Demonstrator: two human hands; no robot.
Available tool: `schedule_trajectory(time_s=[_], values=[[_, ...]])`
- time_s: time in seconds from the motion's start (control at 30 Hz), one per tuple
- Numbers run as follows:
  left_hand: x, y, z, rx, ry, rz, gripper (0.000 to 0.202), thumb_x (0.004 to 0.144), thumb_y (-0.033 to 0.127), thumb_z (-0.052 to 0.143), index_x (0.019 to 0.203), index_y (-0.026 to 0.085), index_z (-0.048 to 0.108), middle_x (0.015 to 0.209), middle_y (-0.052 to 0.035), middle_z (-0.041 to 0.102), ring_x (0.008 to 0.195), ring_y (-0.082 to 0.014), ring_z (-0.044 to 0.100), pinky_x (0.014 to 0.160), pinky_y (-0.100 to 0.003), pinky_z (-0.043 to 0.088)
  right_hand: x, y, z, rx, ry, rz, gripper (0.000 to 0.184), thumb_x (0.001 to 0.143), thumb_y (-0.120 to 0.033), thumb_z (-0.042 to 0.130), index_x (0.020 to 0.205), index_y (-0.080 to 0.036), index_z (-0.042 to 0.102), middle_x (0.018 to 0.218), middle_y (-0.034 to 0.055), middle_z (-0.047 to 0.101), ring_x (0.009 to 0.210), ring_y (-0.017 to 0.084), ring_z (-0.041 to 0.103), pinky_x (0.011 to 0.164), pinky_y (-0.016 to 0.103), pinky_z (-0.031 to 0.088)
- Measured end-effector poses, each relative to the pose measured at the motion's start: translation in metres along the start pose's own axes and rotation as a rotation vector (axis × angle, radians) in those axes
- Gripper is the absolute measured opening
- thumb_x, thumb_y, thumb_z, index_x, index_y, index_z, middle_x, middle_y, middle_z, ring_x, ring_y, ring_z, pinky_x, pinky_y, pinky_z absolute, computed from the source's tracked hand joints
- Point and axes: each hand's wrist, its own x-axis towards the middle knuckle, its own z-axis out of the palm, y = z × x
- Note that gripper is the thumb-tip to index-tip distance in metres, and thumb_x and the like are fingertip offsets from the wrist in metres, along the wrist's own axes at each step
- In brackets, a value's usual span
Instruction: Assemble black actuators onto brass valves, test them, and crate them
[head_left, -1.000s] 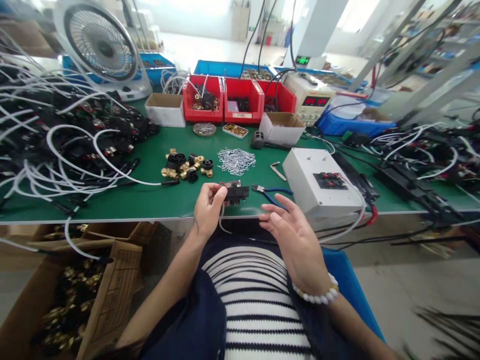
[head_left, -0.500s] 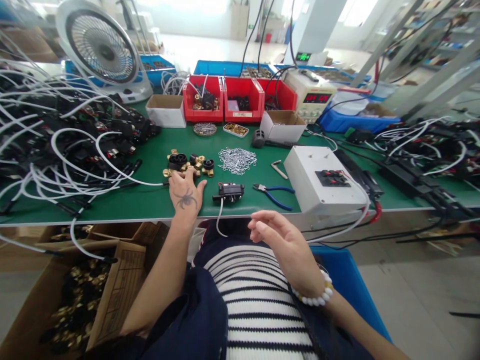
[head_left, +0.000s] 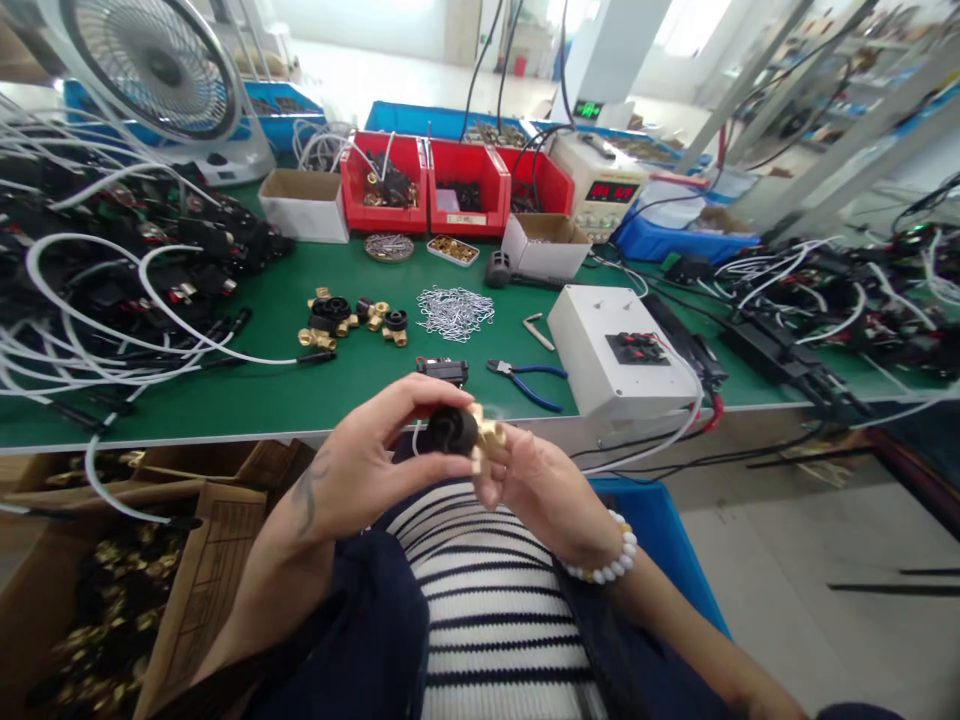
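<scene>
Head view: both hands' fingers (head_left: 424, 472) (head_left: 519, 455) hold a fitting (head_left: 466, 434).

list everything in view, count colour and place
table: 1, green, centre
held fitting: 1, brass and black, centre
clips: one pile, silvery, mid table
loose fittings: several, brass and black, left of clips
module: 1, black, beyond held fitting
cutters: 1, blue handles, right of module
bent rod: 1, grey, beyond cutters
control box: 1, white, right of cutters
red bins: 3, red, table's back
trays: 2, one white, before red bins
cartons: 2, white, near red bins
fan: 1, grey, back left
power supply: 1, cream, back right
cabled assemblies: many, black and white, both sides
blue bins: several, blue, back and below
cardboard boxes: several, brown, lower left
left hand: 1, bare, holding fitting
right hand: 1, bare, holding fitting
</scene>
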Motion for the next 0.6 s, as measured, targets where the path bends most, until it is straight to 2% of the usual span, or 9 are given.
schedule_trajectory(time_s=[0.03, 0.1, 0.17, 0.27, 0.37, 0.53, 0.6], values=[[-0.001, 0.006, 0.003, -0.012, -0.044, 0.021, 0.038, 0.083, 0.026, 0.078, 0.118, 0.028, 0.063, 0.112, -0.0004, 0.066, 0.108, -0.0143, 0.062, 0.097, -0.023, 0.048, -0.002, -0.001, 0.000, 0.010, -0.031, -0.002, 0.046, 0.082, -0.057, 0.072, 0.104, -0.016, 0.070, 0.075, -0.0003, 0.060, 0.058, 0.007, 0.049, 0.056, 0.020, 0.042], [-0.003, 0.013, 0.007, -0.008, -0.062, 0.050, 0.042, 0.082, 0.023, 0.078, 0.120, 0.028, 0.063, 0.114, -0.0007, 0.067, 0.110, -0.0144, 0.060, 0.100, -0.023, 0.046, -0.005, -0.003, 0.000, 0.031, -0.066, -0.012, 0.037, 0.083, -0.049, 0.074, 0.102, -0.018, 0.071, 0.073, -0.0020, 0.057, 0.057, 0.006, 0.047, 0.056, 0.019, 0.042], [-0.003, 0.015, 0.009, -0.004, -0.022, 0.076, 0.043, 0.082, 0.021, 0.078, 0.123, 0.027, 0.063, 0.117, -0.0020, 0.067, 0.114, -0.0162, 0.059, 0.103, -0.026, 0.045, -0.007, -0.004, 0.001, 0.048, -0.057, -0.041, 0.032, 0.081, -0.042, 0.079, 0.105, -0.022, 0.070, 0.081, -0.0011, 0.061, 0.063, 0.007, 0.052, 0.061, 0.019, 0.047], [-0.003, 0.016, 0.011, -0.009, 0.037, 0.131, 0.042, 0.083, 0.020, 0.077, 0.122, 0.026, 0.064, 0.120, -0.0039, 0.067, 0.116, -0.0193, 0.058, 0.104, -0.032, 0.045, -0.007, -0.005, 0.002, 0.036, -0.036, -0.077, 0.036, 0.079, -0.034, 0.081, 0.112, -0.027, 0.068, 0.100, 0.0019, 0.066, 0.083, 0.012, 0.061, 0.075, 0.025, 0.053], [-0.005, 0.020, 0.012, -0.008, 0.068, 0.141, 0.039, 0.084, 0.021, 0.076, 0.121, 0.026, 0.065, 0.118, -0.0051, 0.068, 0.115, -0.0215, 0.060, 0.102, -0.035, 0.046, -0.008, -0.003, 0.005, -0.001, -0.036, -0.106, 0.040, 0.079, -0.037, 0.081, 0.115, -0.029, 0.065, 0.106, 0.0027, 0.067, 0.094, 0.016, 0.064, 0.083, 0.030, 0.055], [-0.007, 0.025, 0.023, 0.043, 0.109, 0.036, 0.040, 0.080, 0.030, 0.079, 0.118, 0.029, 0.066, 0.122, -0.0053, 0.068, 0.118, -0.0252, 0.060, 0.105, -0.041, 0.048, -0.012, 0.001, 0.009, -0.167, 0.069, -0.210, 0.040, 0.078, -0.038, 0.081, 0.112, -0.032, 0.061, 0.100, 0.0007, 0.069, 0.091, 0.017, 0.067, 0.084, 0.034, 0.055], [-0.005, 0.024, 0.030, -0.032, 0.186, -0.033, 0.035, 0.081, 0.034, 0.078, 0.114, 0.027, 0.067, 0.119, -0.0050, 0.070, 0.117, -0.0246, 0.062, 0.104, -0.040, 0.050, -0.007, -0.001, 0.004, -0.295, 0.052, -0.266, 0.042, 0.081, -0.048, 0.076, 0.115, -0.032, 0.058, 0.104, 0.0026, 0.069, 0.093, 0.019, 0.067, 0.084, 0.036, 0.054]])
